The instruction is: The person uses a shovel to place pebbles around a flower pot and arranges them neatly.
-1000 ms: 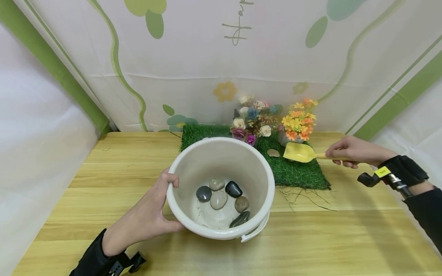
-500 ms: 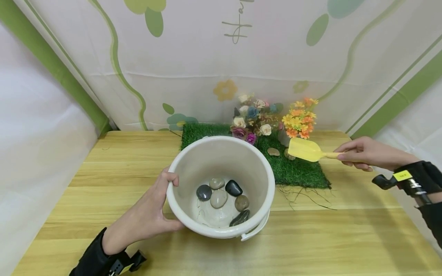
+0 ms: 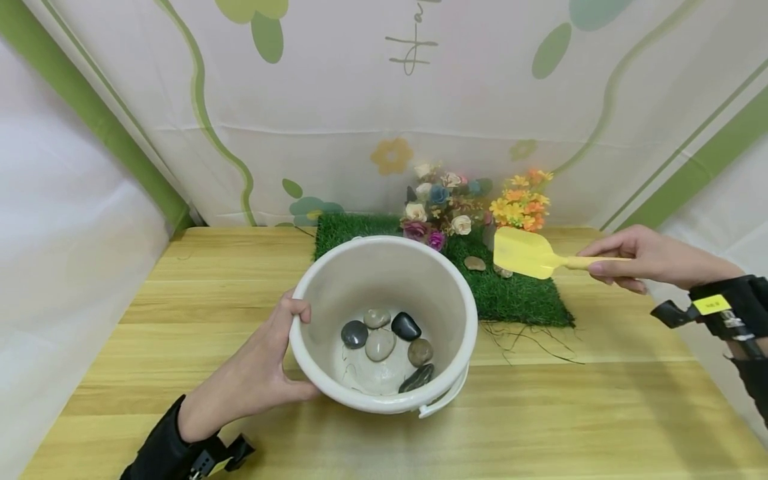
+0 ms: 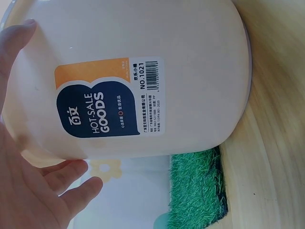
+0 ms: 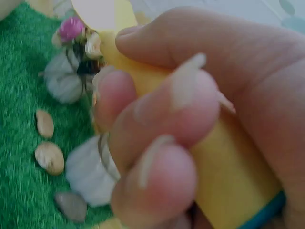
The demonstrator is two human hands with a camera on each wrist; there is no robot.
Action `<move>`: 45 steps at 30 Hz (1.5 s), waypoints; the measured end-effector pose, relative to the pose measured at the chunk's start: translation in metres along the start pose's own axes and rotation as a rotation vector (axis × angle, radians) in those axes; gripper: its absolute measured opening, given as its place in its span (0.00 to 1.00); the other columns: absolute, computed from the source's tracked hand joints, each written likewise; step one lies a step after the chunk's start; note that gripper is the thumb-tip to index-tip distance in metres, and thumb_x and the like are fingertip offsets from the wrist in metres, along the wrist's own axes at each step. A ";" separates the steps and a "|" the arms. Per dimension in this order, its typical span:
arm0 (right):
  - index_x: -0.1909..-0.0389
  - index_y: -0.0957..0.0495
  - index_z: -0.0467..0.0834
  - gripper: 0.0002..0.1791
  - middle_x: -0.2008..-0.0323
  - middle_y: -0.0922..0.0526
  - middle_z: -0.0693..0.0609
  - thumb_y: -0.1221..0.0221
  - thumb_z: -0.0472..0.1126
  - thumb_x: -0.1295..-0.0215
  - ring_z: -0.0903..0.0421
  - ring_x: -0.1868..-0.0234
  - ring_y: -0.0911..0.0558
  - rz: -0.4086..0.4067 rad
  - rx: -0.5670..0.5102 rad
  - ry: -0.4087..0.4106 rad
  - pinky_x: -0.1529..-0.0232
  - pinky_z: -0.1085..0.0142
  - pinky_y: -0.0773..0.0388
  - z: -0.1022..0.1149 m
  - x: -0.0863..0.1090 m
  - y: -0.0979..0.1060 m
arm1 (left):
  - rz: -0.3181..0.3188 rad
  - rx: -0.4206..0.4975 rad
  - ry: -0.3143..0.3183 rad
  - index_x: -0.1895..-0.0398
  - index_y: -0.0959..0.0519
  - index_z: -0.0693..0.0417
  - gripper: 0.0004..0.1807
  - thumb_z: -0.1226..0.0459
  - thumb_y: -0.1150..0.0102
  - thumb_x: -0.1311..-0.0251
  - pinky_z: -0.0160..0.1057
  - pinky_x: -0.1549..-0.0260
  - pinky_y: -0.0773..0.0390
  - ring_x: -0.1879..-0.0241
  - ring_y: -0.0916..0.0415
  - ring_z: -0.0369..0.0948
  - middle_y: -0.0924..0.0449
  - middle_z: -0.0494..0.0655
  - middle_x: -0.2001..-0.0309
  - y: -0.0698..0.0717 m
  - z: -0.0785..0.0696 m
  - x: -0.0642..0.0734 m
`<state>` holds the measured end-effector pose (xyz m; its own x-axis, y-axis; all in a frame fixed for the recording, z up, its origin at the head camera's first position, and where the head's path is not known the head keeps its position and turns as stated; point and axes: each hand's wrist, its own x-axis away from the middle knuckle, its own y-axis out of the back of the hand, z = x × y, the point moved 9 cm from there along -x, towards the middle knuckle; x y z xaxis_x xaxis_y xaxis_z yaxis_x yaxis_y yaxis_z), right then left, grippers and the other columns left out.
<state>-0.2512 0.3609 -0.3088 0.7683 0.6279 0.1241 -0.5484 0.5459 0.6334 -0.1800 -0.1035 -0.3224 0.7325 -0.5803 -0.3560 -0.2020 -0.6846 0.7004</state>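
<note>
My left hand (image 3: 258, 367) grips the rim of a white plastic bucket (image 3: 384, 403), fingertips hooked over the edge and thumb against the outside. Several smooth stones, grey, black and brown, lie on its bottom. The left wrist view shows the bucket's labelled side (image 4: 200, 71). In my right hand (image 3: 645, 257) is the handle of a yellow toy shovel (image 3: 525, 253), its blade over the artificial turf (image 3: 528, 303). A tan stone (image 3: 475, 263) lies on the turf. A second stone (image 3: 503, 271) is partly behind the blade. The right wrist view adds a grey stone (image 5: 71, 206).
Artificial flowers stand at the back of the turf: a mixed bouquet (image 3: 441, 207) and an orange-yellow bunch (image 3: 521, 203) in a white pot (image 5: 90, 171). Loose dark fibres (image 3: 528, 340) lie along the turf's front edge on the wooden table (image 3: 570, 413). A printed curtain (image 3: 336, 80) hangs behind.
My right hand has moved right with the shovel, whose blade has risen and turned to show more of its face. A stone behind it has come partly into view. The left hand and bucket stay put.
</note>
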 end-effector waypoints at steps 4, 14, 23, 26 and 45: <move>0.46 0.28 0.39 0.17 0.80 0.26 0.51 0.53 0.28 0.34 0.57 0.89 0.32 0.001 0.015 0.030 0.77 0.62 0.27 0.022 -0.013 -0.001 | 0.002 0.006 0.007 0.55 0.46 0.50 0.43 0.48 0.26 0.67 0.43 0.56 0.27 0.39 0.45 0.44 0.52 0.46 0.32 0.000 0.001 0.000; 0.45 0.29 0.43 0.18 0.76 0.27 0.49 0.52 0.30 0.33 0.56 0.86 0.34 0.035 0.046 0.072 0.88 0.63 0.35 0.080 -0.049 -0.004 | 0.011 0.006 0.018 0.55 0.47 0.48 0.43 0.47 0.26 0.67 0.44 0.56 0.28 0.39 0.44 0.43 0.50 0.46 0.33 0.000 0.001 0.001; 0.47 0.25 0.51 0.17 0.74 0.22 0.55 0.49 0.34 0.34 0.59 0.87 0.34 0.080 0.195 0.159 0.88 0.65 0.34 0.138 -0.079 -0.021 | 0.010 0.004 0.016 0.55 0.47 0.48 0.43 0.47 0.27 0.67 0.43 0.56 0.28 0.41 0.42 0.44 0.48 0.46 0.35 0.001 0.000 0.001; 0.48 0.24 0.53 0.15 0.70 0.20 0.57 0.48 0.37 0.34 0.58 0.84 0.30 0.102 0.216 0.155 0.86 0.64 0.32 0.161 -0.086 -0.030 | 0.011 0.005 0.017 0.55 0.47 0.48 0.43 0.46 0.28 0.66 0.44 0.56 0.28 0.41 0.42 0.44 0.48 0.46 0.35 0.001 0.000 0.001; 0.54 0.23 0.60 0.10 0.59 0.21 0.64 0.48 0.49 0.33 0.65 0.64 0.25 0.329 0.431 0.386 0.59 0.64 0.28 0.219 -0.142 -0.076 | 0.001 0.014 0.000 0.55 0.46 0.50 0.42 0.46 0.28 0.65 0.42 0.58 0.27 0.45 0.38 0.43 0.47 0.46 0.36 -0.001 -0.001 0.000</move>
<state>-0.2461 0.1085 -0.2072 0.3657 0.9214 0.1312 -0.4914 0.0714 0.8680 -0.1790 -0.1030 -0.3226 0.7323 -0.5811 -0.3550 -0.2119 -0.6899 0.6922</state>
